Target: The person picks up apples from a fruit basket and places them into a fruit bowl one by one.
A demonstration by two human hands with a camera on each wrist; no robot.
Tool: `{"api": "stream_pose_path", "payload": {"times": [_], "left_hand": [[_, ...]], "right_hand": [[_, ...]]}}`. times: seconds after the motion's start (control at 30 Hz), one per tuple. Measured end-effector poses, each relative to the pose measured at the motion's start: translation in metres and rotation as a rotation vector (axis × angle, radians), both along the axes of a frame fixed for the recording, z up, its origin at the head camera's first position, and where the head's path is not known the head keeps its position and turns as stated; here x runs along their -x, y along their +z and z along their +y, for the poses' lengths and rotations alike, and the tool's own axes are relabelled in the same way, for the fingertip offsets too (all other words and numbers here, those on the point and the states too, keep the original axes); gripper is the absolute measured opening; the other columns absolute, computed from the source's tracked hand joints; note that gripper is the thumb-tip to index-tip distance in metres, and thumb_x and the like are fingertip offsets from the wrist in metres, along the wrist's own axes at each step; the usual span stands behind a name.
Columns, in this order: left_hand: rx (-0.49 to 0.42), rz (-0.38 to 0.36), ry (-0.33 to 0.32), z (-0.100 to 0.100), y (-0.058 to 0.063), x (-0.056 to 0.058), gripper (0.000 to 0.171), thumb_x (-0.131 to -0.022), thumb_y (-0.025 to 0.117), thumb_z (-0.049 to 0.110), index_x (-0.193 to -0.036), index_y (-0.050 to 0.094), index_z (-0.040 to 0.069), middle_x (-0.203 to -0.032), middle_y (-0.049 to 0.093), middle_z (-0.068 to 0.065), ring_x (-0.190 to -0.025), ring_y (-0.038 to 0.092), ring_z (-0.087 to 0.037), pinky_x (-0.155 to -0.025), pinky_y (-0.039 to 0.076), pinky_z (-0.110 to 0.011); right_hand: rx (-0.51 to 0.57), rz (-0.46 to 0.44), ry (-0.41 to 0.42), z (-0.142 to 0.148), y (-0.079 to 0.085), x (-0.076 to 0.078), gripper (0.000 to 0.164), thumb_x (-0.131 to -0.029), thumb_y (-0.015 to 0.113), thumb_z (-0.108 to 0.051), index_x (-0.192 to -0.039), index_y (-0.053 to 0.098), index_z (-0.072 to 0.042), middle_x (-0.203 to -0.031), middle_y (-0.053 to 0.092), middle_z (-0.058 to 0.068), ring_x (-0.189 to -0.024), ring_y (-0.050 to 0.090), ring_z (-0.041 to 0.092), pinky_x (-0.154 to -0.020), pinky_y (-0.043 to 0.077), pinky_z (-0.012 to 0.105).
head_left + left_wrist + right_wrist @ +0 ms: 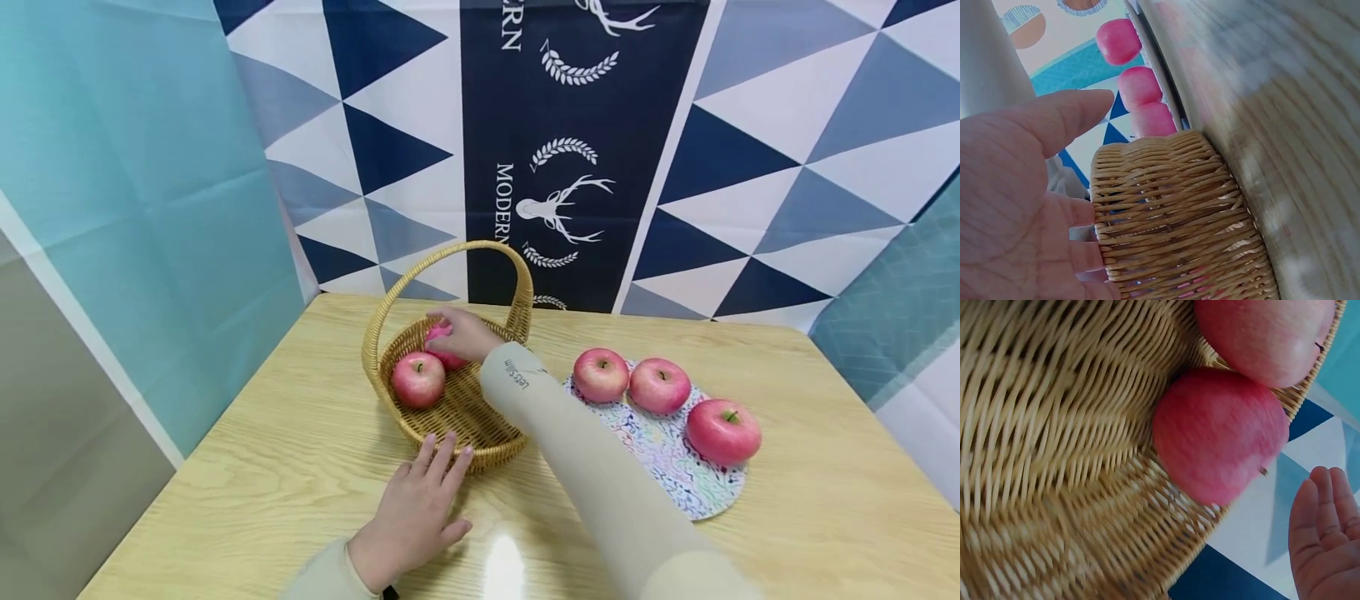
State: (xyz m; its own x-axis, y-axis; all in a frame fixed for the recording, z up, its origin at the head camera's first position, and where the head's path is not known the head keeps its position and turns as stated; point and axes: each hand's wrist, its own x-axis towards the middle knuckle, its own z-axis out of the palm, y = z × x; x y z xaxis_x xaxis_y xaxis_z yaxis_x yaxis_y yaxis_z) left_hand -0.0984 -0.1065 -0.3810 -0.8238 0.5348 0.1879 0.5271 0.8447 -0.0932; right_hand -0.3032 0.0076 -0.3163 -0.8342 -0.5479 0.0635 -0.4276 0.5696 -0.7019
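A wicker basket with a tall arched handle holds two apples. One pink-red apple lies at its left side; a deeper pink apple lies behind it, partly covered by my right hand. In the right wrist view, the fingers of that hand are extended beside the redder apple, with a gap between them. My left hand has its fingers spread, the tips touching the basket's front rim. In the left wrist view, its fingers lie against the woven side.
Right of the basket, a colourfully patterned round mat bears three apples, partly behind my right forearm. The wooden table meets a patterned cloth backdrop behind the basket. A teal cloth hangs at left.
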Motion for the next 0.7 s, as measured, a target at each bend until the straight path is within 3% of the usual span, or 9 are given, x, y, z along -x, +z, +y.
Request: {"api": "stream_pose_path", "payload": {"times": [0.13,0.33,0.57,0.7], "left_hand": [[0.009,0.028,-0.004,0.002,-0.001,0.000,0.081,-0.080,0.069,0.054,-0.141,0.045,0.007,-0.144,0.042,-0.019,-0.128,0.044,-0.038,-0.081,0.052,-0.044],[0.011,0.032,0.006,-0.001,-0.002,0.000,0.081,-0.080,0.068,0.055,-0.142,0.045,0.008,-0.144,0.042,-0.018,-0.128,0.045,-0.037,-0.082,0.051,-0.045],[0.028,0.051,-0.002,-0.004,-0.002,0.002,0.080,-0.081,0.067,0.056,-0.143,0.044,0.009,-0.144,0.043,-0.017,-0.128,0.045,-0.034,-0.082,0.051,-0.043],[0.029,0.074,-0.006,-0.004,-0.003,0.002,0.080,-0.080,0.067,0.056,-0.141,0.046,0.009,-0.143,0.044,-0.017,-0.127,0.047,-0.034,-0.081,0.051,-0.042]], "right_hand": [[-0.042,-0.002,0.003,-0.011,-0.008,0.000,0.056,-0.087,0.068,-0.014,-0.138,0.049,-0.001,-0.125,0.058,0.021,-0.114,0.056,0.031,-0.097,0.043,0.040],[-0.161,0.032,0.128,-0.032,-0.018,0.000,0.059,-0.086,0.069,-0.014,-0.140,0.046,-0.002,-0.140,0.050,0.014,-0.128,0.046,0.028,-0.105,0.036,0.038],[-0.276,0.009,0.106,-0.037,-0.030,0.002,0.063,-0.077,0.074,-0.011,-0.137,0.053,-0.010,-0.129,0.059,0.008,-0.107,0.056,0.019,-0.091,0.045,0.030],[-0.409,0.016,0.169,-0.036,-0.029,-0.004,0.071,-0.074,0.075,-0.018,-0.140,0.050,-0.017,-0.132,0.056,0.008,-0.116,0.052,0.020,-0.093,0.045,0.032]]}}
